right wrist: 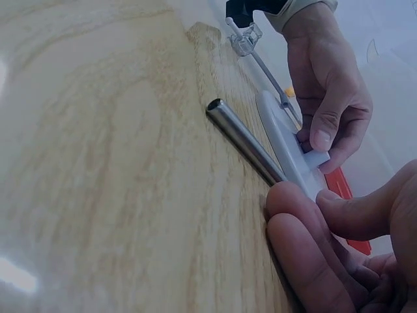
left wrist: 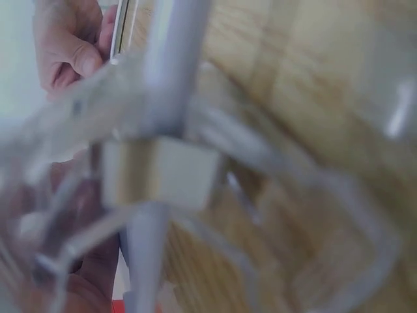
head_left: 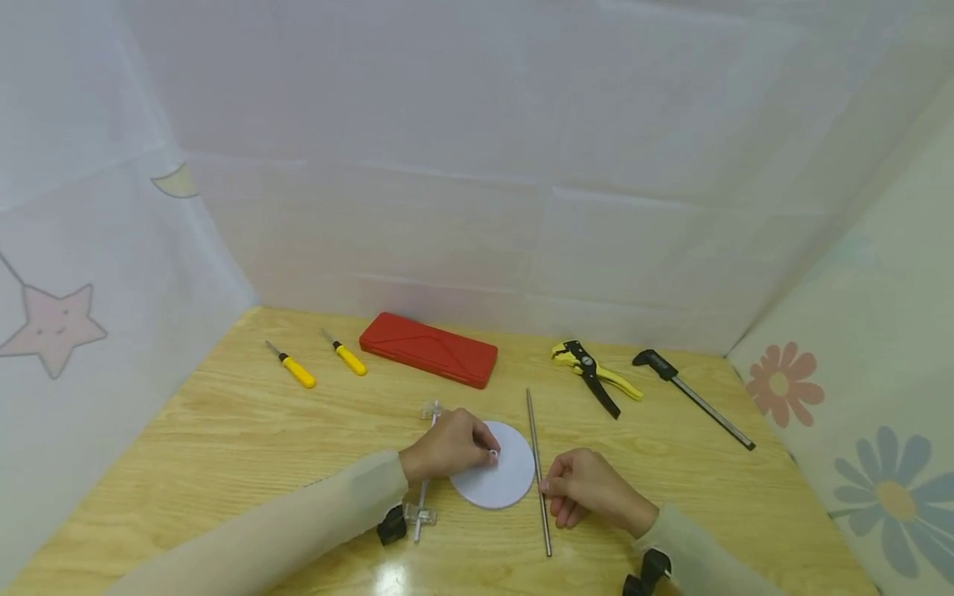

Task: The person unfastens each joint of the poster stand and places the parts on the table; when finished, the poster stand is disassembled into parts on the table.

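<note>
My left hand (head_left: 453,443) pinches a short white tube (right wrist: 316,158) that stands up from a round white disc (head_left: 503,488) on the table. Whether tube and disc are one piece I cannot tell. Just right of the disc lies a long metal rod (head_left: 533,439), and my right hand (head_left: 589,488) holds it between thumb and index finger. Under my left wrist is a thin white rod (head_left: 422,497) with clear plastic brackets (head_left: 421,515) near its ends. One bracket fills the left wrist view, blurred, in front of a white rod (left wrist: 172,65).
Behind the hands lie a red case (head_left: 428,349) and two yellow-handled screwdrivers (head_left: 298,371). Farther right are yellow-and-black wire strippers (head_left: 596,377) and a caliper (head_left: 693,397). Printed cloth walls (head_left: 447,207) stand around the wooden table (head_left: 224,447).
</note>
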Demonstrator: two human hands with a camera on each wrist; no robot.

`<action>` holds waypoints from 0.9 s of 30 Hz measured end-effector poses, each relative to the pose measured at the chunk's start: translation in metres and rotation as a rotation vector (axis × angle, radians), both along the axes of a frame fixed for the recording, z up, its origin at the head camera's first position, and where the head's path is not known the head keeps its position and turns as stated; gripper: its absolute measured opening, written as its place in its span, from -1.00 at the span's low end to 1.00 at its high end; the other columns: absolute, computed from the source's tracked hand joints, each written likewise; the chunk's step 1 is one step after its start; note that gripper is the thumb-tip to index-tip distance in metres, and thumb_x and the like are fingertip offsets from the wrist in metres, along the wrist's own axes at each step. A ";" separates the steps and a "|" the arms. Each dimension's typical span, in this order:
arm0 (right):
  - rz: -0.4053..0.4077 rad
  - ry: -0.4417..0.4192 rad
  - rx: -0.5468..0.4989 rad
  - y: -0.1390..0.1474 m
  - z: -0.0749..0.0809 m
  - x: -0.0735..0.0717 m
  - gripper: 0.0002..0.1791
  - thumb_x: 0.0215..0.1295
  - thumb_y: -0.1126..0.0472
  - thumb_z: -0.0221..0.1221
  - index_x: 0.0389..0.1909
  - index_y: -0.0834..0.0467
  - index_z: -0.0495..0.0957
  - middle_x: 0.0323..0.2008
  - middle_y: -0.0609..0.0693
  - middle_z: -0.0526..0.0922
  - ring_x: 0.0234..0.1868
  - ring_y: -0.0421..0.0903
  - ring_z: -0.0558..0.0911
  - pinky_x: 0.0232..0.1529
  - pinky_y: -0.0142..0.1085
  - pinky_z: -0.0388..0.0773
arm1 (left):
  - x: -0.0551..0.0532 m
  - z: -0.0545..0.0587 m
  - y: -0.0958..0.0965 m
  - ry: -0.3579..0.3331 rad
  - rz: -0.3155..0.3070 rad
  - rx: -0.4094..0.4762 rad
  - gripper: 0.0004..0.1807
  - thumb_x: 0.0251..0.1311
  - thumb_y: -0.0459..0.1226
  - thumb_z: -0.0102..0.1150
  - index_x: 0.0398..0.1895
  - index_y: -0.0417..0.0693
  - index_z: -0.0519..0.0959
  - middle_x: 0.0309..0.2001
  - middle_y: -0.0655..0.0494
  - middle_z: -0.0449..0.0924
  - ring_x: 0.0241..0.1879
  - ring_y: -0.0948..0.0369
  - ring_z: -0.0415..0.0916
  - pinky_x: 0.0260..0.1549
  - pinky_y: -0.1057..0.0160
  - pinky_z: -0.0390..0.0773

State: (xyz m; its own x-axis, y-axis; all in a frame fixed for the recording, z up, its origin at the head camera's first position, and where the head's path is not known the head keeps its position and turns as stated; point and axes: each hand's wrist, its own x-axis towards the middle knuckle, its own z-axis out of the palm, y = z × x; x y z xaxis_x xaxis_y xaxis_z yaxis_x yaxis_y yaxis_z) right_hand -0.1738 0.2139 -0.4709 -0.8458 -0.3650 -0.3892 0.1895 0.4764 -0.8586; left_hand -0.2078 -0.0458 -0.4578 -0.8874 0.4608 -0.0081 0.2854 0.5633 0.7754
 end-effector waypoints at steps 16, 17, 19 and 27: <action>0.032 -0.012 -0.035 0.000 0.000 -0.001 -0.68 0.38 0.07 0.26 -0.33 0.29 0.58 -0.64 -0.01 0.65 -0.69 -0.18 0.66 -0.65 -0.30 0.63 | 0.003 0.008 0.001 -0.080 0.027 0.013 -0.88 0.10 -0.22 0.42 -0.35 -0.05 0.80 -0.37 0.12 0.78 -0.39 0.31 0.65 -0.41 0.33 0.65; 0.033 -0.014 -0.039 0.000 0.000 -0.001 -0.67 0.39 0.06 0.25 -0.33 0.29 0.57 -0.64 0.00 0.65 -0.69 -0.19 0.66 -0.65 -0.31 0.63 | 0.003 0.009 0.000 -0.092 0.030 0.020 -0.88 0.11 -0.22 0.41 -0.34 -0.06 0.80 -0.39 0.12 0.77 -0.40 0.31 0.64 -0.41 0.33 0.65; 0.036 -0.016 -0.041 0.000 0.000 -0.001 -0.66 0.40 0.05 0.23 -0.33 0.29 0.56 -0.63 0.00 0.66 -0.69 -0.19 0.65 -0.65 -0.31 0.62 | 0.003 0.010 -0.001 -0.112 0.036 0.034 -0.88 0.11 -0.23 0.39 -0.34 -0.07 0.80 -0.43 0.13 0.76 -0.43 0.30 0.63 -0.42 0.33 0.63; 0.055 -0.018 -0.045 0.000 0.002 0.002 -0.57 0.49 -0.04 0.13 -0.33 0.30 0.52 -0.62 0.00 0.64 -0.71 -0.17 0.62 -0.67 -0.33 0.59 | 0.006 0.013 -0.008 -0.176 0.084 0.094 -0.88 0.14 -0.23 0.40 -0.32 -0.09 0.75 -0.45 0.16 0.70 -0.46 0.30 0.59 -0.45 0.33 0.58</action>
